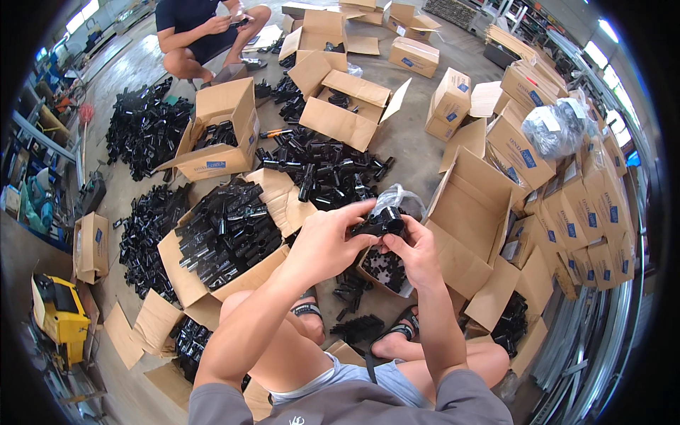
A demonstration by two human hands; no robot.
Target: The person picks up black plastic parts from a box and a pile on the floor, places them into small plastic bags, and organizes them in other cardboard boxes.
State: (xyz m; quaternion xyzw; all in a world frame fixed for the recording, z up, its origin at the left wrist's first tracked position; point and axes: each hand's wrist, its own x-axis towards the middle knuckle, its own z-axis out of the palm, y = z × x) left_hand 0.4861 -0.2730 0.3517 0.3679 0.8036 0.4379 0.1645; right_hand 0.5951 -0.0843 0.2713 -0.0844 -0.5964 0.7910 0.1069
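Observation:
Between my two hands is a glossy black part with a short tube-like end point(387, 220). My left hand point(327, 241) grips it from the left, thumb below and index finger stretched over the top. From the right, my right hand point(414, 253) pinches its near end with thumb and fingers. Just beneath, partly hidden by my hands, stands a small box of little black pieces point(386, 269) with a clear plastic bag point(401, 199) at its far side. A heap of similar black parts point(322, 166) lies on the floor beyond.
An open carton packed with black parts point(230, 230) stands at my left. To my right is an open carton point(471, 212), with stacked cartons point(584, 212) and metal profiles point(588, 354) farther out. Another person point(205, 35) squats at far left. A yellow machine point(62, 319) stands at left.

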